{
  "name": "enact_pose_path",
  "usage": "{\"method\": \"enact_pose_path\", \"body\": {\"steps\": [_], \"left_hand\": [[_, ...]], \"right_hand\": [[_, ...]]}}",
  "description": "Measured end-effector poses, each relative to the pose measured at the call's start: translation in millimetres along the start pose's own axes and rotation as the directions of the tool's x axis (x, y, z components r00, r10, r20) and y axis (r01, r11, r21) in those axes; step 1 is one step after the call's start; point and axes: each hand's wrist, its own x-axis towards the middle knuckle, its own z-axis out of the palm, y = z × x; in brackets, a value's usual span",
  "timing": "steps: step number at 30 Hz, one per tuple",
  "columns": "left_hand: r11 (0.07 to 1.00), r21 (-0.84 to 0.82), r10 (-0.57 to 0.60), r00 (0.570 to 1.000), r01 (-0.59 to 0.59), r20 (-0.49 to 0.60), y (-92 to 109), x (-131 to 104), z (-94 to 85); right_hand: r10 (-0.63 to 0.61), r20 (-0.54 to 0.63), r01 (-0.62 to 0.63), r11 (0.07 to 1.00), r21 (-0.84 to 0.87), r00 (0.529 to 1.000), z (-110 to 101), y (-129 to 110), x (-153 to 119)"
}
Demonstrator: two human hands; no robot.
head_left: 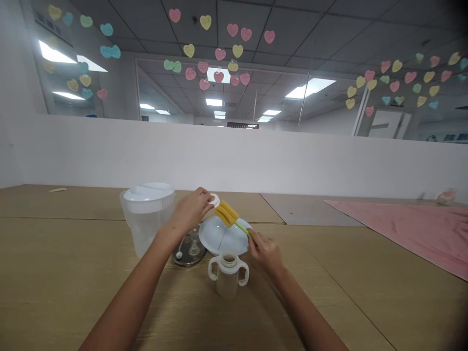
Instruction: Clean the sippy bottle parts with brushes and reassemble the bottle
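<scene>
Pinched in my left hand is a white ring-shaped cap, held up above the table. My right hand grips the green handle of a bottle brush, whose yellow sponge head is close beside the cap. Whether the sponge touches the cap I cannot tell. Below the brush sits a white bowl. A baby bottle with two white side handles stands upright and uncapped in front of the bowl. On a round metal tray left of the bowl lie a clear nipple and a straw piece with a white ball end.
A translucent pitcher with a white lid stands left of the tray. A pink cloth covers the table's right side, with a small blurred object at its far edge. Behind the brown table runs a white wall below glass.
</scene>
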Motion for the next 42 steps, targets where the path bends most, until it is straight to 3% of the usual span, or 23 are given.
{"method": "enact_pose_path", "body": {"steps": [2, 6, 11, 15, 19, 28, 42], "left_hand": [[0.993, 0.092, -0.083, 0.985, 0.070, 0.148, -4.2, -3.0, -2.5], [0.976, 0.175, -0.193, 0.884, 0.129, 0.425, -16.1, -4.3, 7.6], [0.971, 0.173, -0.231, 0.813, 0.163, 0.534, -28.2, 1.8, 29.0], [0.977, 0.148, -0.212, 0.789, 0.155, 0.577, -33.6, 6.2, 40.6], [0.979, 0.148, -0.199, 0.791, 0.138, 0.579, -36.5, 8.7, 47.8], [0.976, 0.154, -0.217, 0.765, 0.155, 0.606, -36.6, 8.9, 45.7], [0.983, 0.119, -0.184, 0.706, 0.141, 0.684, -35.2, 8.0, 66.2]], "right_hand": [[0.021, -0.011, -0.021, 1.000, -0.003, 1.000, 0.0, 0.3, 0.3], [0.067, -0.018, -0.067, 0.998, -0.015, 0.998, -0.2, 2.0, 0.7], [0.052, -0.026, -0.051, 0.999, 0.015, 0.998, 0.7, 2.4, 0.4], [0.065, -0.012, -0.065, 0.998, 0.007, 0.998, 1.9, 1.3, 0.1], [0.063, -0.008, -0.063, 0.998, 0.002, 0.998, 2.1, 0.1, 0.2], [0.077, 0.007, -0.077, 0.997, 0.000, 0.997, 2.1, -1.9, 0.0], [0.072, 0.002, -0.072, 0.997, 0.021, 0.997, 1.3, -2.0, 0.7]]}}
